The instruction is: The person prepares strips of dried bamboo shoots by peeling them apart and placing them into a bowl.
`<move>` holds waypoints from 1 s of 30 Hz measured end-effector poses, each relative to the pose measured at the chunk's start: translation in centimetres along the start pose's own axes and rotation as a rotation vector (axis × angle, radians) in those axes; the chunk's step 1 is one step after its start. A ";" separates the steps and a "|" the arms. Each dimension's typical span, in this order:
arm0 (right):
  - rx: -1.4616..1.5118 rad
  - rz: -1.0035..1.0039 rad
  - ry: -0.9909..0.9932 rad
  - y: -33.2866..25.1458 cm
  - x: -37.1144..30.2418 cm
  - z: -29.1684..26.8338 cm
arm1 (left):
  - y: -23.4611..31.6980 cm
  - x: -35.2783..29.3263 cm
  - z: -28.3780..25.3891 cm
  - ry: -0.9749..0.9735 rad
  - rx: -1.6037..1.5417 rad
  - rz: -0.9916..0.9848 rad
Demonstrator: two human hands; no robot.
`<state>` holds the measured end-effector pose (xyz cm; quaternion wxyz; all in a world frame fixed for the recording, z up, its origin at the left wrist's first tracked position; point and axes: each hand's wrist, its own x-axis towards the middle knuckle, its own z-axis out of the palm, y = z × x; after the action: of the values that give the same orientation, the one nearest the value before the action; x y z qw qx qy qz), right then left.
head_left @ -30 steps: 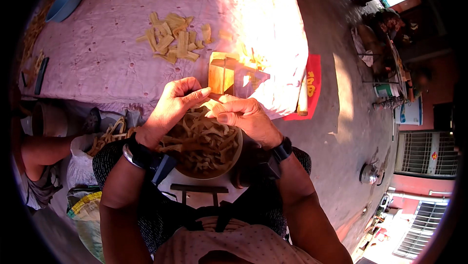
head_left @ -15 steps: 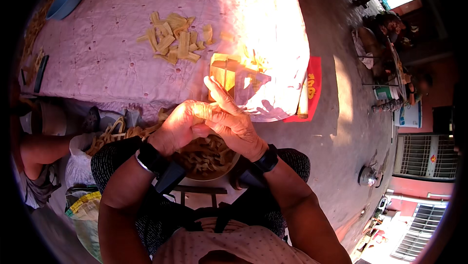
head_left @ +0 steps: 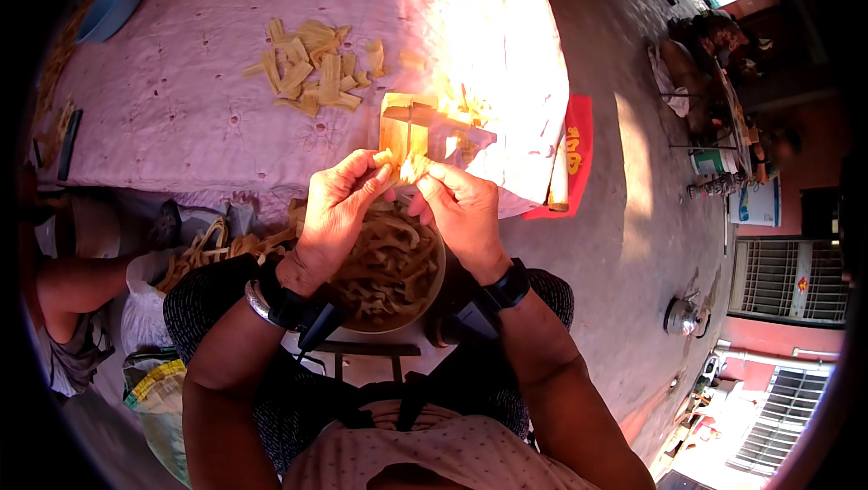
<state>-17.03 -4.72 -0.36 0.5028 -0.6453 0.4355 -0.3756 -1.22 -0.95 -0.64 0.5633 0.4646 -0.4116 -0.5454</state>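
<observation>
In front of my chest, at the near edge of the cloth-covered table, both hands pinch a pale yellow fibrous strip [head_left: 412, 167] between thumbs and fingers. My left hand [head_left: 336, 205] grips its left part, my right hand [head_left: 466, 214] its right part. Just beyond my fingertips stands a yellow wooden block [head_left: 395, 133] with a dark, thin piece lying across it. Below my hands, between my knees, a round basin [head_left: 442, 277] holds many curled strips [head_left: 389, 259]. Flat cut strips [head_left: 312, 70] lie in a loose pile farther along the table.
A pink quilted cloth [head_left: 199, 110] covers the table, sunlit at its right. A blue bowl [head_left: 116, 0] sits at the far left. Red sheet [head_left: 579, 151] shows beside the table's right edge. Another person's leg [head_left: 86, 287] is at the left. A metal kettle [head_left: 683, 316] stands on the floor.
My hands, crossed together half a second ago, have moved apart with fingertips still close. The yellow strip now shows between them, and more of the basin's contents is visible.
</observation>
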 end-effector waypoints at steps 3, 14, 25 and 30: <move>0.068 0.139 -0.024 -0.3 0.1 0.0 | -1.2 -0.2 -0.4 -0.040 0.116 0.039; 0.013 0.086 -0.196 -0.3 0.3 -0.3 | -0.2 0.0 -1.9 -0.229 0.551 0.156; 0.188 0.152 -0.037 -0.2 0.6 -2.5 | 1.8 0.1 -1.9 -0.137 0.017 -0.270; 0.257 0.134 -0.119 -0.7 0.5 -2.9 | 1.8 0.1 -3.1 -0.111 -0.121 -0.358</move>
<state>-19.43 -6.08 0.97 0.6301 -0.5661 0.3953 -0.3553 2.20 -0.85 0.41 0.4605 0.4647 -0.3194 -0.6855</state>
